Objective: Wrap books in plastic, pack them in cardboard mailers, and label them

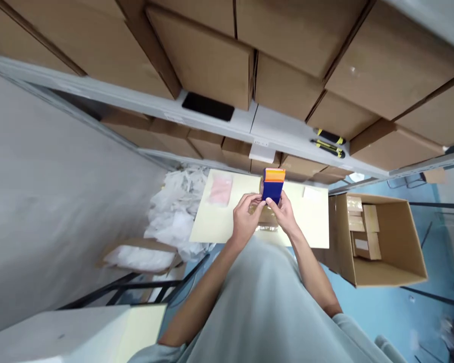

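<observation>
The fingers [251,196] of the left hand [245,213] and the right hand [286,210] are gripping a dark blue box [273,191] from both sides, the thumbs lying over its near end, and its far end is showing a bright orange band; the box is being held over the middle of a pale worktable [306,222]. Around this, the biggest presence is the metal shelving [280,123], whose decks are carrying rows of brown cardboard cartons [212,55] across the top of the view. A plain grey wall [60,176] is running down the left. On the right, just beside the worktable, a large open carton [386,275] is holding several smaller brown packages [365,242] against its left side. A heap of crumpled white plastic [174,206] is lying along the table's left edge. Directly below the blue box, a brown package with shiny tape [268,218] is lying partly hidden by the hands; whether the two are touching, I cannot tell. A flat black slab [208,106] is resting on the upper shelf's edge. A pink packet [220,189] is lying at the table's left. Two black-and-yellow cutters [331,136] are lying near each other, farther right along that shelf edge. A small white slip [313,193] is lying toward the table's far right corner.
</observation>
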Tool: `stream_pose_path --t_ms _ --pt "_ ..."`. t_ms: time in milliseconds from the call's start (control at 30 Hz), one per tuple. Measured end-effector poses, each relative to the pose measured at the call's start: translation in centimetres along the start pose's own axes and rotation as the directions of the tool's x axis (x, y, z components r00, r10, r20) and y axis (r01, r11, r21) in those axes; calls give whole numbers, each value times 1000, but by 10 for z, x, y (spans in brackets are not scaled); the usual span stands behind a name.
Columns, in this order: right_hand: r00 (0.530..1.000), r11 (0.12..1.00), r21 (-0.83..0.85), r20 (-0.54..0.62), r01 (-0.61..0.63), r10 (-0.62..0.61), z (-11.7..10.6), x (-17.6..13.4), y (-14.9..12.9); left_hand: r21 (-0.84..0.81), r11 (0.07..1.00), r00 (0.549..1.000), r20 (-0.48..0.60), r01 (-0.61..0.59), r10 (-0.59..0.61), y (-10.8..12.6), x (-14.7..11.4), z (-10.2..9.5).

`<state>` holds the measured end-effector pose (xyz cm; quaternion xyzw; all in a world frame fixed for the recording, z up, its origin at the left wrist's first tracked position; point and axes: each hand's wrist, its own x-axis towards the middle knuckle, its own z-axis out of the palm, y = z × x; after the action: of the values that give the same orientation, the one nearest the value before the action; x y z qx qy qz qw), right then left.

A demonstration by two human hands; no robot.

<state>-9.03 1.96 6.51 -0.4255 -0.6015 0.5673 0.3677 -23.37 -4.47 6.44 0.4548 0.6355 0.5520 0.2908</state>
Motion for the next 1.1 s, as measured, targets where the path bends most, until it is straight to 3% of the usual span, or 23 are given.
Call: stream_pose_path --t_ms 100,233,433,567,667,867,1100 --pt "997 996 46 17 -77 76 13 -21 -1 -18 1000 999 36 6 -5 -1 -18 -12" --pt "987 986 46 14 -158 157 19 -33 -2 34 997 990 127 -70 65 3 -22 -33" --pt "991 990 -82 71 -111 117 16 -51 -16 39 996 995 66 -81 79 41 6 -68" --pt "981 979 -193 165 -65 98 1 -58 -28 82 983 968 205 -164 144 73 32 -84" --pt "975 966 -258 206 -24 79 -12 -62 -33 100 971 943 281 -216 180 86 42 -87" --pt "966 900 -429 256 79 37 -28 -68 -35 98 973 913 375 -208 157 92 45 -85" --pt "951 865 -461 303 198 -56 -37 -75 -33 122 911 868 375 -393 324 95 32 -79"
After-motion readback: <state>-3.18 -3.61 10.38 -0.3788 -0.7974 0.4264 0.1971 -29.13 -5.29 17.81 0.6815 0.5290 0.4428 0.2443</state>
